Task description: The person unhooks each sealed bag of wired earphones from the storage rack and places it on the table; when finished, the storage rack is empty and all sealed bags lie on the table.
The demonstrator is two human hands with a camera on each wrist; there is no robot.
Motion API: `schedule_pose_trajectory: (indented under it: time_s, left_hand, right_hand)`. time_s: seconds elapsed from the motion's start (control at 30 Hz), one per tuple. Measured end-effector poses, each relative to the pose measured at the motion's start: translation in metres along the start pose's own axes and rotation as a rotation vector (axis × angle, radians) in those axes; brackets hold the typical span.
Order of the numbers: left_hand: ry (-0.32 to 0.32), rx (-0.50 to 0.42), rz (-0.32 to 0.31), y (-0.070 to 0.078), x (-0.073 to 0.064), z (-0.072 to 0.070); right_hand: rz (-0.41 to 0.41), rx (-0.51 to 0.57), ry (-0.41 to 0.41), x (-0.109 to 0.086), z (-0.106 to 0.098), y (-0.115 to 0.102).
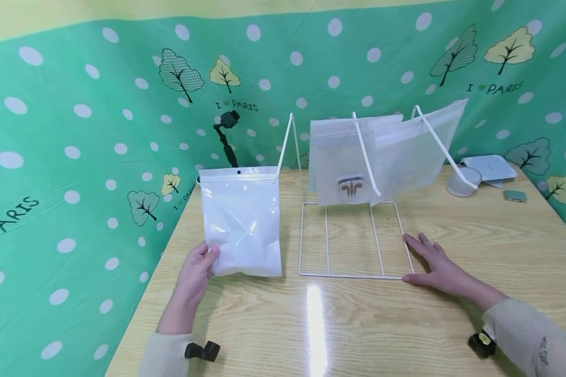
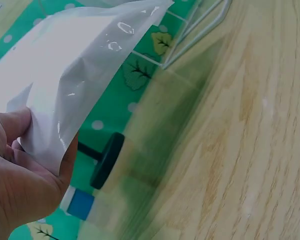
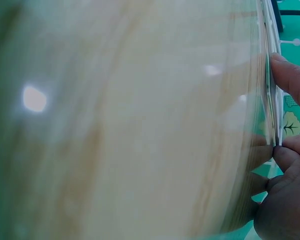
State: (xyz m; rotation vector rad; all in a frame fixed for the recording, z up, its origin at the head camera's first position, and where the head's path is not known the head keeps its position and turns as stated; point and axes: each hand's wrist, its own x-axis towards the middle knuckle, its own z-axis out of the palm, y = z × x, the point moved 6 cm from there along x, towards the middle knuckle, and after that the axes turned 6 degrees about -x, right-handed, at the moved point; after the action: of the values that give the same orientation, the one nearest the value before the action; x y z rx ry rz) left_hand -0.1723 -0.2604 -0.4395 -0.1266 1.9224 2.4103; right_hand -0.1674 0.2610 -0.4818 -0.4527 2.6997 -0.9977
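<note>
A glossy white zip-top pouch stands upright in front of my left hand, which pinches its lower left edge between thumb and fingers. The left wrist view shows the thumb on the near face and fingers behind. At its top right corner, the pouch overlaps the left arm of a white wire rack. My right hand rests at the right side of the rack's base, fingers spread, thumb and fingertips at the wire. Farther back on the rack hang pale pouches; one pouch bears an earbuds picture.
At the back right are a whitish round container, a white flat object and a small green box. A black stand rises behind the held pouch. Green printed cloth borders the wooden table.
</note>
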Motion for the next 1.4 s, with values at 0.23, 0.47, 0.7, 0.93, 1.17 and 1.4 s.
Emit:
schedule_pose_trajectory:
  time_s: [0.23, 0.47, 0.7, 0.93, 1.17, 1.4]
  left_hand:
    - [0.026, 0.084, -0.162, -0.018, 0.016, 0.001]
    - [0.047, 0.240, -0.251, -0.033, 0.032, 0.002]
    - [0.066, 0.305, -0.315, -0.049, 0.042, 0.008]
    - [0.051, 0.331, -0.306, -0.056, 0.044, 0.012]
    - [0.073, 0.406, -0.283, -0.052, 0.040, 0.016]
    - [0.047, 0.498, -0.237, -0.047, 0.037, 0.022]
  right_hand:
    - [0.008, -0.001, -0.006, 0.000, 0.001, 0.001]
    - [0.009, -0.004, -0.001, 0.000, 0.001, 0.002]
    - [0.009, -0.005, -0.002, -0.001, 0.001, 0.001]
    - [0.048, -0.012, -0.016, -0.001, 0.002, 0.001]
    - [0.032, -0.012, -0.010, -0.001, 0.002, 0.001]
    - [0.031, -0.013, -0.009, 0.000, 0.002, 0.001]
